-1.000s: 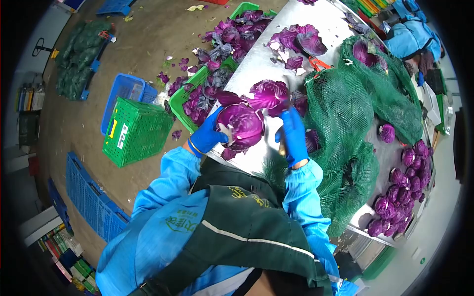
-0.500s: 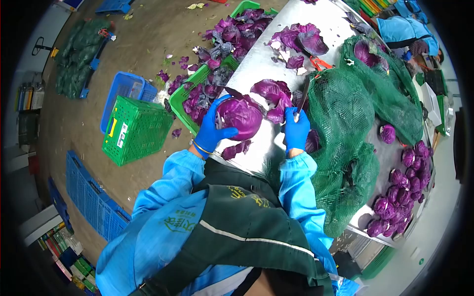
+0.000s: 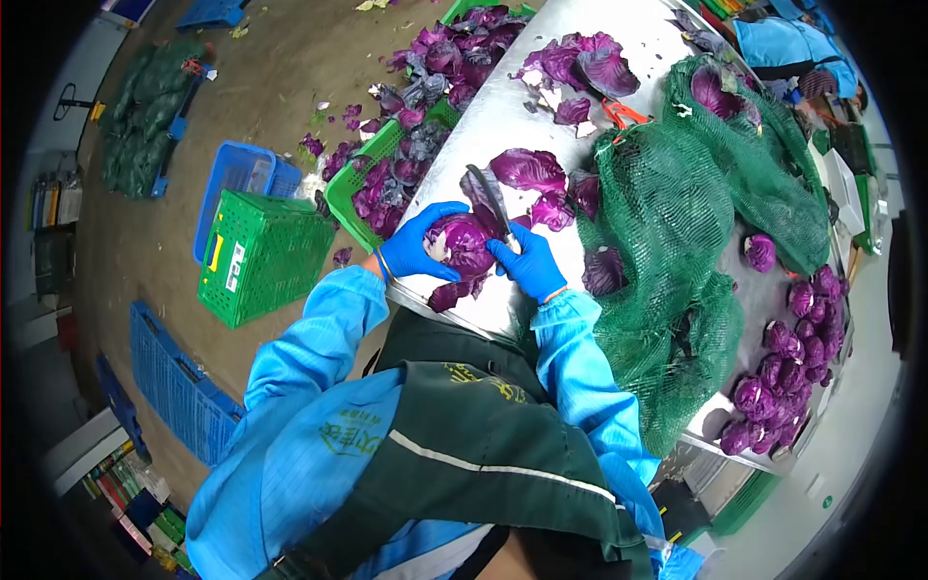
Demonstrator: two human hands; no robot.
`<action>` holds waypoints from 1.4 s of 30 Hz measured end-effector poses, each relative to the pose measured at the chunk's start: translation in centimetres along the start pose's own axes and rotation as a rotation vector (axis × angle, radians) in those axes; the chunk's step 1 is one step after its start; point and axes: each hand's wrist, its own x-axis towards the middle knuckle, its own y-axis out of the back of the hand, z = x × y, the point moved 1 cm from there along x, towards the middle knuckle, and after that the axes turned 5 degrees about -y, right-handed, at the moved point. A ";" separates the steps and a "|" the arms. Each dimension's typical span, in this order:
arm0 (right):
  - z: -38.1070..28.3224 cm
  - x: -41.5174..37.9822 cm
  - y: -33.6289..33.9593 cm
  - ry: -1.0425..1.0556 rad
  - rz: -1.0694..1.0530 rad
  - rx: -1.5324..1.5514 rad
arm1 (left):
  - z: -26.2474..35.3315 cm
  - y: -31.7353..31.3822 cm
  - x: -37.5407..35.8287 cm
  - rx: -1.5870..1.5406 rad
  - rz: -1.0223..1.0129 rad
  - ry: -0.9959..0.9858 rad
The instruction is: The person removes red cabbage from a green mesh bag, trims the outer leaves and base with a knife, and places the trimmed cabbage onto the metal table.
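Observation:
A purple cabbage (image 3: 464,244) rests near the front edge of the metal table (image 3: 474,140). Around its left side curls my left hand (image 3: 420,244) in a blue glove, gripping it. My right hand (image 3: 530,261), also gloved, is closed round the handle of a knife (image 3: 493,198), at the right side of the cabbage. The blade points up and to the left, past the top of the cabbage. Loose outer leaves (image 3: 527,169) lie beyond the knife, and another leaf (image 3: 454,293) lies just below the cabbage.
Green net sacks (image 3: 667,213) cover the table's right part, with many small cabbages (image 3: 773,391) beyond. Left of the table stands a green crate (image 3: 343,198) full of leaves. Farther left are a green crate (image 3: 266,256) and a blue crate (image 3: 227,174). Another person (image 3: 793,48) is at upper right.
My right hand has moved left with the knife, up to the cabbage. The cabbage has been lowered and turned in my left hand, showing a paler patch.

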 end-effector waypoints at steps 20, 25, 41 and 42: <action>-3.7 -2.8 -3.0 0.193 0.351 -0.441 | -1.8 -3.5 -3.2 -0.228 0.645 0.203; -4.1 -1.8 -2.8 0.137 0.181 -0.531 | -1.6 -3.6 -3.0 0.028 0.531 0.186; -1.1 -0.4 4.2 0.453 0.749 -0.398 | 0.1 -2.3 -3.8 -0.013 0.442 0.061; -2.1 -1.1 3.5 0.445 0.653 -0.355 | 0.4 -1.9 -3.4 -0.015 0.443 0.062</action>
